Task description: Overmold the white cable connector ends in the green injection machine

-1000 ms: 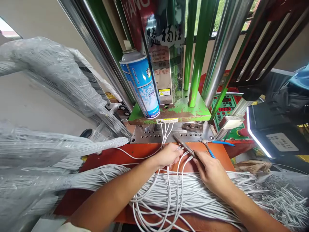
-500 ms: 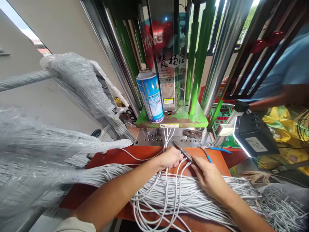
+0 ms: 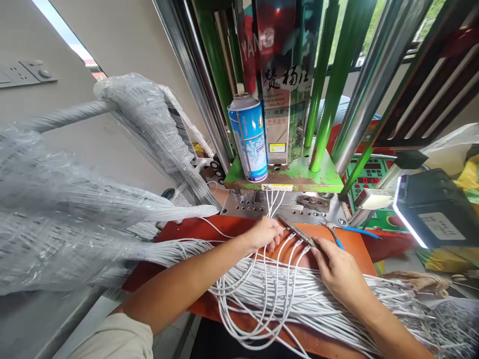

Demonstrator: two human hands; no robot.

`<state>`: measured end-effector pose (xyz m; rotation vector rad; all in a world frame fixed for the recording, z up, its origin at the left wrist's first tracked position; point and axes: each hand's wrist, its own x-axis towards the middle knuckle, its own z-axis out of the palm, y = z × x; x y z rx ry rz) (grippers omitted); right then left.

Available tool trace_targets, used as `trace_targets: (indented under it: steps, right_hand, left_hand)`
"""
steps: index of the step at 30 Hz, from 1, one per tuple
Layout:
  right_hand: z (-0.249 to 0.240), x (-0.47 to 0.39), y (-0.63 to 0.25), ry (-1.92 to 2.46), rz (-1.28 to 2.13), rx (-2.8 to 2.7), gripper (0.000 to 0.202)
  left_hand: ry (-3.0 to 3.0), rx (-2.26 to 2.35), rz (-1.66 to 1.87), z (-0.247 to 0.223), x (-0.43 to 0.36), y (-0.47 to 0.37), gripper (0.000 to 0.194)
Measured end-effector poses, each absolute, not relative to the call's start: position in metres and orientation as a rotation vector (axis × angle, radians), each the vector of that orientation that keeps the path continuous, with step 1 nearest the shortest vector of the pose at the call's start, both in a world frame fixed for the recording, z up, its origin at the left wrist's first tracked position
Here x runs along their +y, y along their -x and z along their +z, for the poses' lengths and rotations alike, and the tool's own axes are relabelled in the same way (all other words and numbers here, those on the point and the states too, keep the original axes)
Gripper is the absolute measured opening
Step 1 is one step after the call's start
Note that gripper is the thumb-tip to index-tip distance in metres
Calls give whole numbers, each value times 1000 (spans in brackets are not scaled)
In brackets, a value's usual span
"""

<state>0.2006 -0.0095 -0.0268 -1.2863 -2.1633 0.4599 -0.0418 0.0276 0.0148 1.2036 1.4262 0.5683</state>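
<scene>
My right hand (image 3: 339, 267) is closed on the near right end of a narrow metal bar (image 3: 299, 233), which lies slanted above the orange work surface (image 3: 348, 244). Several white cables (image 3: 286, 252) run out of the bar's near side, their plugs seated along it. My left hand (image 3: 265, 233) is at the bar's far left end, fingers pinched around a white cable; its tip is partly hidden by the fingers. Beneath both forearms lies a thick bundle of white cables (image 3: 254, 286). Several more cables (image 3: 275, 202) come out from under the green press plate.
A blue spray can (image 3: 249, 142) stands on the green press plate (image 3: 299, 177). Blue-handled pliers (image 3: 342, 232) lie right of the bar. A lit work lamp (image 3: 436, 212) stands at the right. Plastic-wrapped cable bundles (image 3: 93, 214) fill the left side. A control panel (image 3: 368, 174) sits behind the lamp.
The view has shifted, so the scene sits further right. My left hand has opened a little gap from the bar, showing more of the plugs. The person at the right is out of view.
</scene>
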Motion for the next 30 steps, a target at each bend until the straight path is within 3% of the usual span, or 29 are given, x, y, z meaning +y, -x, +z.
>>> trace_targets:
  steps: [30]
  right_hand:
    - [-15,-10,-199,1147,529,-2284,31]
  left_hand:
    - [-1360,1590,467,28,26,31,25]
